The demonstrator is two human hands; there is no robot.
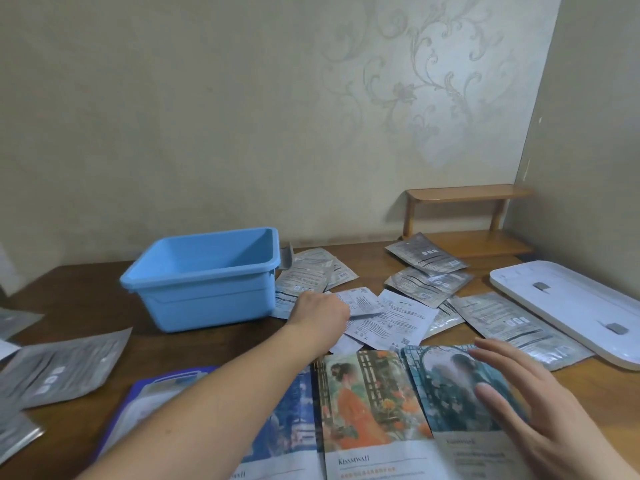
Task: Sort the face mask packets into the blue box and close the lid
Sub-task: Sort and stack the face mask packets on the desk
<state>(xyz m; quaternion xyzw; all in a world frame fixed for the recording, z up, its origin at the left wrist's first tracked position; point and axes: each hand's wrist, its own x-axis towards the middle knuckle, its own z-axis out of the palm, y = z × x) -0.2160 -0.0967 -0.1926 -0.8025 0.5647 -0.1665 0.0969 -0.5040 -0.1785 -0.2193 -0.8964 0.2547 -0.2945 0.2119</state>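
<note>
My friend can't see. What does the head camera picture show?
A person's left hand grips a white face mask packet beside an empty blue box. Many packets lie scattered on the wooden table; the white lid lies at right, and the right hand hovers open.

box (204,289) blue | lid (571,306) white | packets (429,285) silver-grey | table (86,299) brown

Box (207,282) on table (374,258), far left of centre. Packets (311,275) fanned just right of box; further packets (427,268) right of those. Lid (568,306) flat at far right, overlapping one packet (502,320). Shelf (464,216) behind, in far right corner. Picture packets (367,403) side by side along near edge. More packets (62,368) at near left.
</note>
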